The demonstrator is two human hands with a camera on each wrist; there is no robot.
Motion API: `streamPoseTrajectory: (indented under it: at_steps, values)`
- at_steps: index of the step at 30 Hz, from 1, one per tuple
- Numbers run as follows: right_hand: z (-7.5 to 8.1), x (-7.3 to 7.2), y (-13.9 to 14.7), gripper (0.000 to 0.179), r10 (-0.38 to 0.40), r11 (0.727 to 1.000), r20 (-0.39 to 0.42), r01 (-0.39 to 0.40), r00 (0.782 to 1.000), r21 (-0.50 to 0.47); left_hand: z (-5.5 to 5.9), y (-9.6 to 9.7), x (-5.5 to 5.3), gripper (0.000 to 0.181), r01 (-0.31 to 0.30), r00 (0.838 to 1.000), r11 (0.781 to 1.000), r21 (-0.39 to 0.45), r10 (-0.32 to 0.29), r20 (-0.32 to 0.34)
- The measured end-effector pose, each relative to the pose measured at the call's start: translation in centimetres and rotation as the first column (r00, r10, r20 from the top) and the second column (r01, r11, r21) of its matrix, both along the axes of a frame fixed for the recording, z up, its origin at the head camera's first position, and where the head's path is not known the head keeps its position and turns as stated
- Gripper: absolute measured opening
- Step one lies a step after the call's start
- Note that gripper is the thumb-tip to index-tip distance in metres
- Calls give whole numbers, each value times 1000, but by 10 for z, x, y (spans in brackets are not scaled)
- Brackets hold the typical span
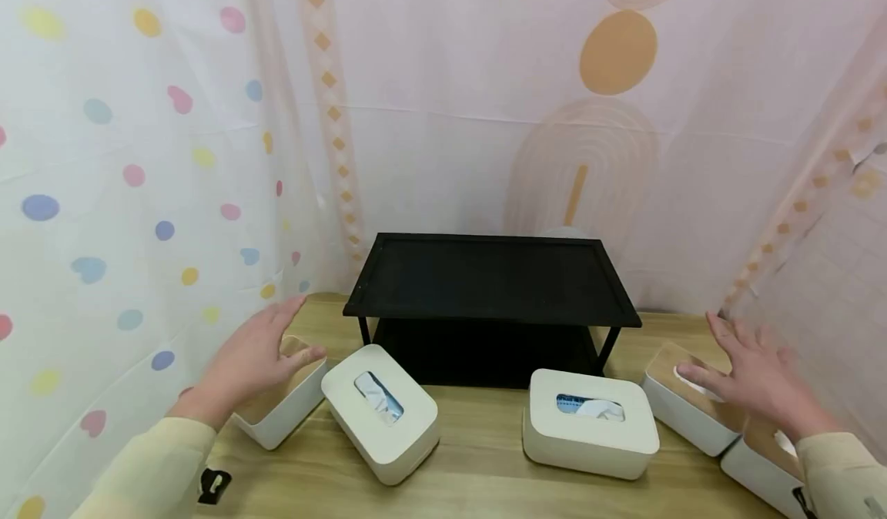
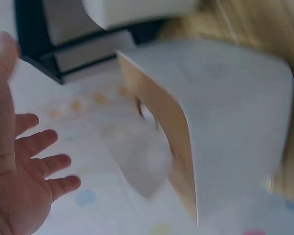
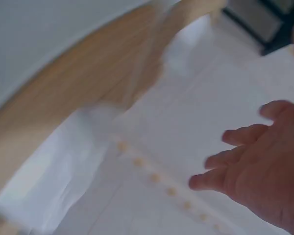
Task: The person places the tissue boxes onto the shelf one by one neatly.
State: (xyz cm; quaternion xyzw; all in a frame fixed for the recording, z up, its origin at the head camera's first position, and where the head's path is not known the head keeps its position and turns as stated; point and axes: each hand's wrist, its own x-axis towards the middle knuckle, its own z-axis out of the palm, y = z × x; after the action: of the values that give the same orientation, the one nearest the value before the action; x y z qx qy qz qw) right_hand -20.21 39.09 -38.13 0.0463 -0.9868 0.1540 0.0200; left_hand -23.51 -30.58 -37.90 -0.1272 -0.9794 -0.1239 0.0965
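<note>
My left hand (image 1: 252, 361) hovers with fingers extended over a wood-topped white tissue box (image 1: 294, 410), partly hiding it. In the left wrist view that box (image 2: 235, 127) has a tissue (image 2: 142, 156) sticking out of its lid, apart from the hand. My right hand (image 1: 758, 380), fingers spread, is above another wood-topped tissue box (image 1: 682, 411); a similar tissue box (image 1: 758, 473) lies nearer, partly behind the wrist. Neither hand holds anything. Between the hands sit two all-white tissue boxes, one angled at left (image 1: 416, 419) and one at right (image 1: 589, 446).
A black two-tier shelf (image 1: 485, 276) stands at the back of the wooden table (image 1: 478, 457). Patterned curtains (image 1: 443, 157) hang behind and at the sides. A small black item (image 1: 213, 486) lies beside the left sleeve.
</note>
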Motion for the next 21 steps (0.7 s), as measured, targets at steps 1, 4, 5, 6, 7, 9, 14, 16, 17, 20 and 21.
streamPoseTrajectory:
  at_steps: [1,4,5,6,7,9,14,16,17,20,21]
  values:
    - [2,3,-5,105,-4,1000,-15,3,1000,-27,-1,4,2,99,-4,1000,998,56,5,-17]
    - [6,11,-30,94,-48,984,-77,34,996,-172,-5,17,10,86,-20,997,964,266,40,-73]
    - [6,15,-40,88,-66,970,-97,41,993,-240,-7,22,14,81,-20,994,943,331,53,-91]
    - [6,18,-51,83,-86,949,-107,49,991,-310,-9,27,18,76,-16,992,923,385,64,-111]
    - [4,22,-63,77,-99,921,-128,42,987,-387,-12,32,21,72,-11,989,902,431,72,-125]
    - [-1,31,-89,67,-103,842,-135,14,985,-539,-18,42,29,66,2,989,868,497,71,-128]
    - [-20,56,-152,51,74,657,-23,-66,997,-751,-33,62,39,60,14,997,844,535,27,-69]
    - [-30,61,-175,49,230,592,72,-81,970,-802,-40,66,40,60,9,999,852,524,17,-45]
    - [-35,63,-185,49,318,551,119,-81,941,-831,-43,67,40,59,6,999,858,514,15,-37]
    - [-51,62,-211,54,516,474,260,-19,816,-880,-54,69,38,59,8,999,870,493,13,-40]
    - [-55,61,-218,55,555,461,291,4,779,-887,-57,70,38,59,6,999,874,485,17,-42]
